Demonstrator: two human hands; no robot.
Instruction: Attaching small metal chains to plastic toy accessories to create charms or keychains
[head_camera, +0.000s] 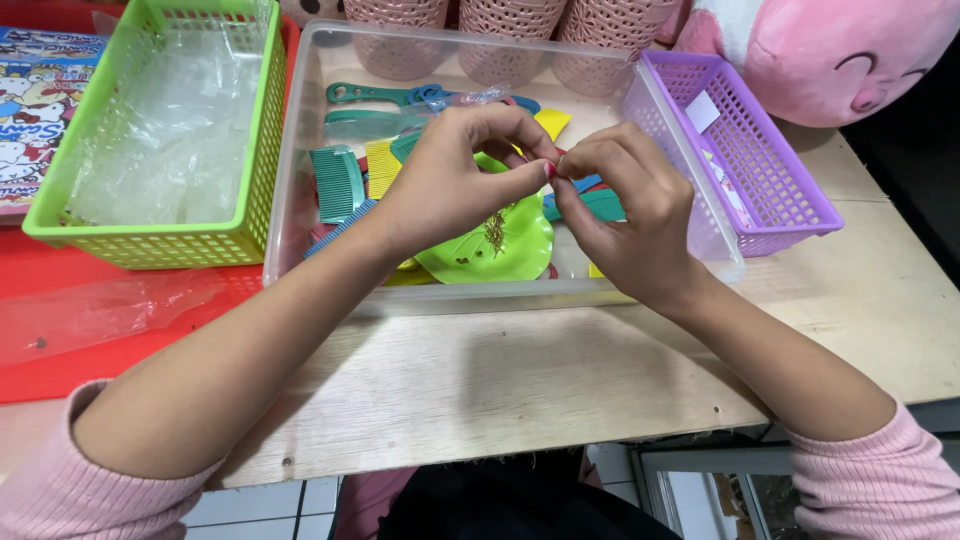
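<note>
We pinch something tiny and red between left hand (455, 175) and right hand (620, 205) over the bin (300, 150); light, slippery, best held by fingertips.

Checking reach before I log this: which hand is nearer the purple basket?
Right. The right hand is over the clear bin, close beside the purple basket. The left hand sits farther left, its fingertips meeting the right's.

Both hands meet over a clear tub (300, 170) of combs (336, 182). The left hand (452, 175) and right hand (625, 205) pinch something tiny between their fingertips, above a green plate (500, 250). A green basket (160, 240) and purple basket (760, 170) flank the tub.
</note>
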